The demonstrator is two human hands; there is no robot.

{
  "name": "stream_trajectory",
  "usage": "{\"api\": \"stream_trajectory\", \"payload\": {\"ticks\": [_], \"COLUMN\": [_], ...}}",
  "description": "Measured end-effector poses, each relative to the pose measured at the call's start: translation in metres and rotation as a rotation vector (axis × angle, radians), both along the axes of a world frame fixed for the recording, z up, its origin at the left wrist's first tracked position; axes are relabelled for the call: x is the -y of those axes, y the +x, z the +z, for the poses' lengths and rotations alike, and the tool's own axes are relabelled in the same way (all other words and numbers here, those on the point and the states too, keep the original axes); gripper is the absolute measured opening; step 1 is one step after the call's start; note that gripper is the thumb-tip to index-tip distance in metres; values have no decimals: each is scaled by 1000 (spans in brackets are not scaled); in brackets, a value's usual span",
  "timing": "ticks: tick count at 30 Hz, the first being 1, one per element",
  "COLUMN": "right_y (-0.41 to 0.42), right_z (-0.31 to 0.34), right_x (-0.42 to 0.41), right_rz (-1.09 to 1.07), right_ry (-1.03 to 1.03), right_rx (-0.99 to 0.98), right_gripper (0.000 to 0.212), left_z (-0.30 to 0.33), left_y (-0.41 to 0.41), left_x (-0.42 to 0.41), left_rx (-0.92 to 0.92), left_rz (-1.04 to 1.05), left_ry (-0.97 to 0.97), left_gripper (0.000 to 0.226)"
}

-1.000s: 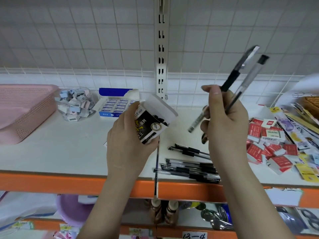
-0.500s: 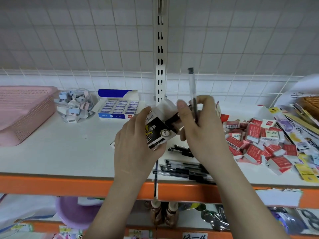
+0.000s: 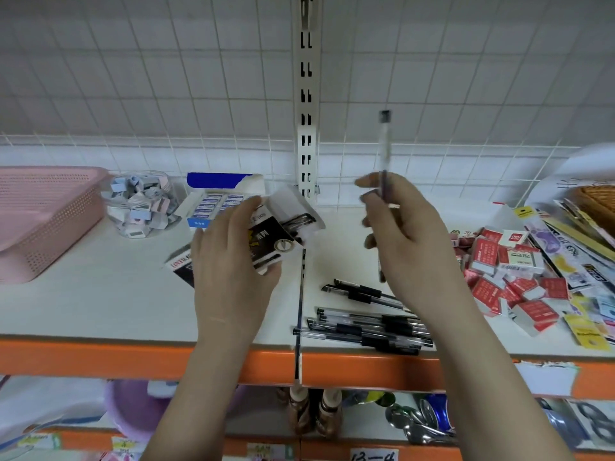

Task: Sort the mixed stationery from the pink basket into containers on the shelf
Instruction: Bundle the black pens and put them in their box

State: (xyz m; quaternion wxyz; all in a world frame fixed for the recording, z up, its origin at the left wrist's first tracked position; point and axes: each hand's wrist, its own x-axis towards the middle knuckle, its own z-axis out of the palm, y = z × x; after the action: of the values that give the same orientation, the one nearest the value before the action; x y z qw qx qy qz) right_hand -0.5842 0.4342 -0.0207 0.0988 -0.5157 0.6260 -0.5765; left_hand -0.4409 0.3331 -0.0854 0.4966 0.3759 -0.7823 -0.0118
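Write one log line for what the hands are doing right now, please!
left hand: holds open pen box | right hand: pinches one pen upright | loose pens: on shelf | step: boxing pens

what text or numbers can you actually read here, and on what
"2B" on a white eraser box in the red pile.
"13-4", handwritten, on a lower shelf tag.
"pcs" on the black pen box in the left hand; its other print is unreadable.
Red lettering on the flat pack is too blurred.
Blue eraser box labels: too small.
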Motion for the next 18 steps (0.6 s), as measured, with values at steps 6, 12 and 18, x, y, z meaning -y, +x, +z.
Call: {"api": "stream_trajectory", "payload": {"ticks": [6, 12, 18], "right_y": [0, 2, 16], "right_z": [4, 14, 8], "right_x": [-10, -9, -3], "right_rz": [105, 117, 120], "right_ry": [415, 433, 57], "right_rx": [-590, -706, -243], "right_gripper": [40, 37, 14], "left_z": [0, -7, -9], "left_y": [8, 3, -2], "left_x": [5, 3, 0], "left_rx": [-268, -129, -84], "left_rz": [-189, -140, -170], "left_ry": [285, 120, 30], "left_gripper": [85, 86, 83]}}
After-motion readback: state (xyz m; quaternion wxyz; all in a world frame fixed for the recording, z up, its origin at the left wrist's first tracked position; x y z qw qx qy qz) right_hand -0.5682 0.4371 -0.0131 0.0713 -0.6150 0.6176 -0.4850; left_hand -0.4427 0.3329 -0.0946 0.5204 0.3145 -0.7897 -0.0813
